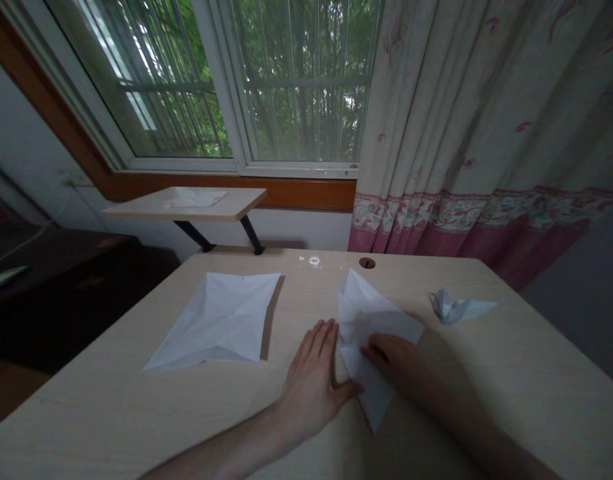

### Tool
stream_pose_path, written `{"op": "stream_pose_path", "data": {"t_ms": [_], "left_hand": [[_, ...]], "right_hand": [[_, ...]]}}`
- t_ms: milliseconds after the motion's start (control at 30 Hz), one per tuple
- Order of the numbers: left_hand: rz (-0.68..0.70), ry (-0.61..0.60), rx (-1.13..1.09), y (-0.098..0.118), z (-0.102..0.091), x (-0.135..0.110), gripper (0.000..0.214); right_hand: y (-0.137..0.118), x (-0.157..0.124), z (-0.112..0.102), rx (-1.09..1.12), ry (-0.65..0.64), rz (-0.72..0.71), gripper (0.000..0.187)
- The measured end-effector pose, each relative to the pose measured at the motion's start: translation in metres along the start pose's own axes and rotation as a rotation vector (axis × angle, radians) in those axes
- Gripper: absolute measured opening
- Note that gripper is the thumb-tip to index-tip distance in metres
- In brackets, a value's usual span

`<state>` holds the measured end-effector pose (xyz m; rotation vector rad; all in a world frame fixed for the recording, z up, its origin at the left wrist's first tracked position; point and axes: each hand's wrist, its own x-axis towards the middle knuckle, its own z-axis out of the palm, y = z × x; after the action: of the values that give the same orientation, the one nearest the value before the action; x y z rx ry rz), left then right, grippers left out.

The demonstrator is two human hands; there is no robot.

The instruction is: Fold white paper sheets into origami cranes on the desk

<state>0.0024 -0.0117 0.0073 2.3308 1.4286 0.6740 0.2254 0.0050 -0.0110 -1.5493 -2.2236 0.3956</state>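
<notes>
Pale glossy tabletop (96,413); lower centre, 1 folded white paper (366,313), creased, pointed; left hand (310,387) flat, fingers released; right hand (397,360) curled, grip unclear.

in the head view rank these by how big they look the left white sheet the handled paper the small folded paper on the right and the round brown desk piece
1. Left white sheet and handled paper: too close to rank; the right hand partly hides the latter
2. Small folded paper
3. Round brown desk piece

Pale desk (86,413), raised shelf (243,199), 2-pane window (225,80), greenery (301,80) outside, floral curtain (466,133), white wall (319,230), dim daylight
</notes>
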Motion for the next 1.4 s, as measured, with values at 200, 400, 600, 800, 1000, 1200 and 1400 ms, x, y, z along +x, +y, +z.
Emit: {"op": "stream_pose_path", "data": {"t_ms": [200,400,600,800,1000,1200,1400], "left_hand": [[0.143,0.144,-0.116,-0.008,-0.014,0.01,0.058],[0.173,0.227,-0.191,-0.011,-0.01,0.008,0.066],[0.199,0.242,-0.196,-0.013,-0.006,0.007,0.071],[0.19,0.274,-0.14,-0.008,-0.011,0.005,0.071],[0.329,0.443,0.033,-0.006,-0.009,0.002,0.065],[0.497,0.379,0.171,-0.002,-0.014,0.003,0.045],[0.598,0.307,0.211,-0.001,-0.014,0.003,0.027]], "right_hand": [[-0.003,-0.001,-0.004,0.023,-0.018,0.025,0.024],[-0.002,-0.001,-0.004,0.055,-0.03,0.04,0.017],[0.005,-0.003,0.002,0.052,-0.024,0.006,0.018],[-0.002,-0.004,-0.005,0.026,0.016,-0.08,0.025],[0.003,-0.003,-0.003,-0.014,0.11,-0.157,0.024],[0.008,-0.001,-0.003,-0.134,0.247,-0.266,0.029],[0.017,0.0,0.002,-0.235,0.296,-0.297,0.042]]}}
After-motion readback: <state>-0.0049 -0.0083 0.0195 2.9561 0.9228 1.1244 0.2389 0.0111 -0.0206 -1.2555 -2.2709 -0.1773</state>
